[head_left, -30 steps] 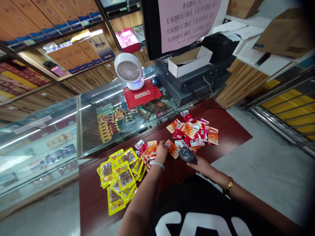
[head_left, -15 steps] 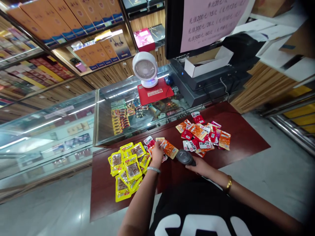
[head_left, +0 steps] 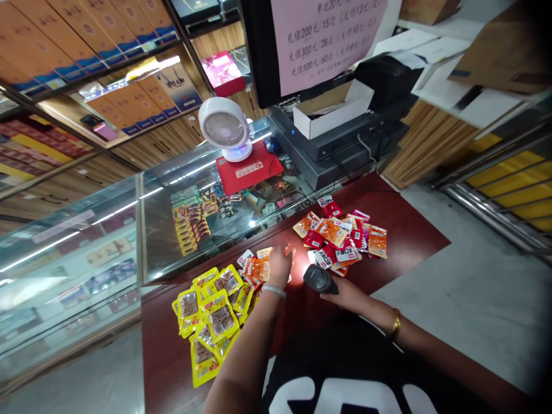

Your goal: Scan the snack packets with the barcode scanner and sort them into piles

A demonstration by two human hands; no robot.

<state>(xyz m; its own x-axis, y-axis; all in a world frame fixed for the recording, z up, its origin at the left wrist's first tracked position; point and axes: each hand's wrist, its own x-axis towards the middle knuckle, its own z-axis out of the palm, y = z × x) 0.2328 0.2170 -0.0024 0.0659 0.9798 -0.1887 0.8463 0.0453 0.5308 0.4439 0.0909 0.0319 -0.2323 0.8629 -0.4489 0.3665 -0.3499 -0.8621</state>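
My right hand (head_left: 344, 294) grips the handle of a dark barcode scanner (head_left: 319, 280), its head tilted toward the left over the tabletop. A bright patch of light falls on the wood beside the scanner head. My left hand (head_left: 281, 266) is open, its fingers stretched forward, just right of a small group of orange snack packets (head_left: 257, 268), partly covering them. Left of these lies a heap of yellow snack packets (head_left: 221, 319), some hidden by my left forearm. Beyond the scanner is a mixed pile of red and orange packets (head_left: 336, 231).
The packets lie on a dark red wooden tabletop (head_left: 164, 351) against a glass display counter (head_left: 155, 230). On the counter stand a white fan (head_left: 225, 127), a red mat (head_left: 250, 170), a monitor with a pink notice (head_left: 321, 46) and a white open box (head_left: 334, 112).
My left hand has let go of the orange packet, which now lies with the small left group. The hand has shifted to the packets' right. The camera view has turned to the right.
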